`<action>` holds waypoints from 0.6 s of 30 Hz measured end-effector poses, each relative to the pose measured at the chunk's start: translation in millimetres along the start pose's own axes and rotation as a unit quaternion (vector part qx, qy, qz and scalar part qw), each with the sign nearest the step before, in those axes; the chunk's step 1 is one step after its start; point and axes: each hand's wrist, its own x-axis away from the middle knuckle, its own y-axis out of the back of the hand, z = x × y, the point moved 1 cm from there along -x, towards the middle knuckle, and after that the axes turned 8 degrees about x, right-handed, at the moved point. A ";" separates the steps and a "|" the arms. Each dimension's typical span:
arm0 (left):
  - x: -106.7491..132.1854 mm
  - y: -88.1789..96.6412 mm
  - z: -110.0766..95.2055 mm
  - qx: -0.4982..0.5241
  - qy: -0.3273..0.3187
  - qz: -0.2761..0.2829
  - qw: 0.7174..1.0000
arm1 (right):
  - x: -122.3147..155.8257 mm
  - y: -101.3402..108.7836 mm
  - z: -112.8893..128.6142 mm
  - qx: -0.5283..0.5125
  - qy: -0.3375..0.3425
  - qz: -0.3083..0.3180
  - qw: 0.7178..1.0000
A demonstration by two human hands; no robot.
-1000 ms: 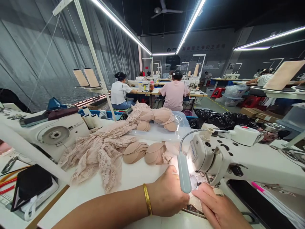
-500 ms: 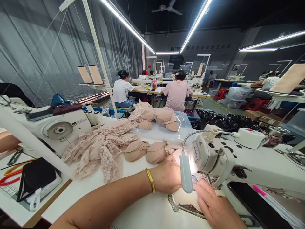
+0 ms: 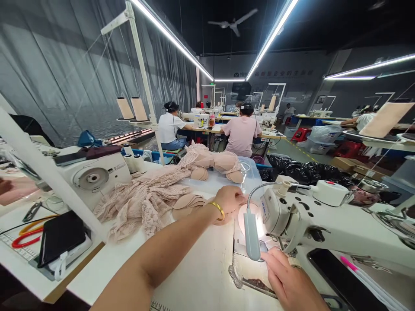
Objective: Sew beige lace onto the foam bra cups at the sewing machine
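Note:
My left hand (image 3: 228, 199), a gold bangle at its wrist, reaches beyond the lamp head over beige lace fabric (image 3: 227, 218) and beside a stack of beige bra cup pads (image 3: 186, 205). Its fingers are curled together; what they hold, if anything, is hidden. By the needle area of the white sewing machine (image 3: 301, 216), my right hand (image 3: 282, 274) rests with fingers stretched out, the tips partly behind the grey lamp head (image 3: 251, 235). One round beige pad (image 3: 244, 216) lies under the bright light, left of the machine head.
A heap of beige lace (image 3: 139, 201) spreads left of the pads. Behind it, a clear plastic bin (image 3: 253, 172) bears more lace and pads. A black phone (image 3: 343, 276) lies right of my right hand. Another machine (image 3: 94, 172) stands at left; people sit sewing farther off.
My left hand has moved forward and left, away from the needle area to the pads and lace. The right hand stays near the needle. The view has tilted slightly up.

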 end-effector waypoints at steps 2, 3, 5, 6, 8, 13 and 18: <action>-8.7 16.4 3.9 0.017 0.015 -0.038 0.999 | 0.9 -1.3 2.5 -0.007 -0.015 0.000 1.000; -8.9 28.5 3.3 0.021 0.017 -0.061 0.998 | 1.2 -1.5 3.3 -0.008 -0.019 0.000 1.000; 1.4 54.0 -3.4 0.019 0.004 -0.100 0.995 | 1.0 -0.4 3.5 -0.005 -0.025 0.004 1.000; 12.1 64.0 -8.7 0.015 -0.011 -0.110 0.994 | 0.2 1.0 3.2 -0.004 -0.026 0.006 1.000; 42.4 70.7 -20.2 0.004 -0.059 -0.086 0.995 | -2.3 5.2 2.3 -0.005 -0.016 0.013 1.000; 121.1 15.7 -33.8 -0.120 -0.277 0.261 0.917 | -7.8 15.6 3.9 -0.015 -0.001 0.031 0.999; 132.6 -23.4 -32.8 -0.102 -0.221 0.272 0.931 | -5.6 14.7 3.2 -0.035 -0.018 0.039 0.998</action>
